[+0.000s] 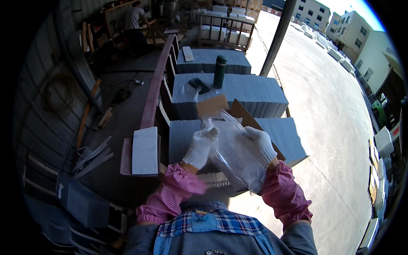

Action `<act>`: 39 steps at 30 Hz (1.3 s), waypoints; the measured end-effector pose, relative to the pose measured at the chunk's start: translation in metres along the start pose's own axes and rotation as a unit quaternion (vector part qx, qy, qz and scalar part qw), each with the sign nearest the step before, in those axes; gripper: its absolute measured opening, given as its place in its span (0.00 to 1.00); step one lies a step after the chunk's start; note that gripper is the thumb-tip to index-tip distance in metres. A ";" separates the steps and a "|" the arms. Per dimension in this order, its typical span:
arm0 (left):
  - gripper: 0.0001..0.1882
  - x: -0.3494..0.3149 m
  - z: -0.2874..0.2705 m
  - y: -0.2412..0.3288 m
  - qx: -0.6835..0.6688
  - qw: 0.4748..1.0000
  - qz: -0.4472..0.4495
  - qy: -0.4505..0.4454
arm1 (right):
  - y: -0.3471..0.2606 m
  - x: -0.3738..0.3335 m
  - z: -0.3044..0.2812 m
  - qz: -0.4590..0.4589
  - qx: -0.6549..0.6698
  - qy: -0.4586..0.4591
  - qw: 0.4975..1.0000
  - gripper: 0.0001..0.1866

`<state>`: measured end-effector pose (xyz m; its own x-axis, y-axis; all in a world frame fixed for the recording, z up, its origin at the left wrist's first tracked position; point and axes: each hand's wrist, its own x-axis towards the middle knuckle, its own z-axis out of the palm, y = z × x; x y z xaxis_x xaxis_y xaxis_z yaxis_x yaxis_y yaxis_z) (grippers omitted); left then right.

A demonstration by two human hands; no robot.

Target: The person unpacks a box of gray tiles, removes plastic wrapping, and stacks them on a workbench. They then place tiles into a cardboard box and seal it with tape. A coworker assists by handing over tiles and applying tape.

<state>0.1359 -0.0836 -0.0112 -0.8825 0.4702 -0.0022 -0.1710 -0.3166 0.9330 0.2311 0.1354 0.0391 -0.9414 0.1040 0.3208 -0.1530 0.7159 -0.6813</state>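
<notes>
My left hand (200, 148), in a white knit glove, is closed with its thumb on top, gripping the left side of a clear plastic bag (231, 151). My right hand (260, 144), gloved alike, has its fingers curled round the bag's right side. The bag is stretched between both hands, and its lower end hangs toward my body. Just beyond it, a cardboard box (244, 115) stands with flaps raised. The bag and my hands hide most of the box, and its contents cannot be made out.
Stacks of thin grey slabs (238, 89) stand in rows ahead, with a dark green bottle (219, 72) and a dark phone-like object (199, 86) on one. A reddish rail (159, 80) runs along their left; a white slab (145, 151) leans at its near end. A person (135, 25) works far left.
</notes>
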 end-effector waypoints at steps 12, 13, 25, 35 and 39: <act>0.16 -0.008 0.006 0.021 0.122 0.988 0.020 -0.098 | -0.013 -0.002 -0.011 0.068 0.013 -0.004 0.998 0.18; 0.16 -0.009 0.015 0.027 0.108 0.989 0.022 -0.096 | -0.014 -0.001 0.002 0.039 0.034 -0.043 0.998 0.18; 0.11 0.001 -0.028 0.028 -0.044 0.985 0.001 0.170 | 0.040 -0.006 -0.093 0.111 -0.209 0.223 0.945 0.13; 0.23 0.010 0.034 0.017 0.022 0.992 0.018 -0.126 | -0.052 0.013 -0.038 0.107 0.192 -0.060 0.974 0.15; 0.16 0.021 0.043 0.032 0.175 0.971 0.099 -0.130 | -0.051 0.017 -0.053 0.002 0.083 0.107 0.991 0.12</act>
<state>0.1311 -0.0481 0.0338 -0.7348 0.6348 0.2389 0.1913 -0.1439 0.9709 0.2385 0.1372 0.1140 -0.8592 0.2632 0.4387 -0.2138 0.5944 -0.7752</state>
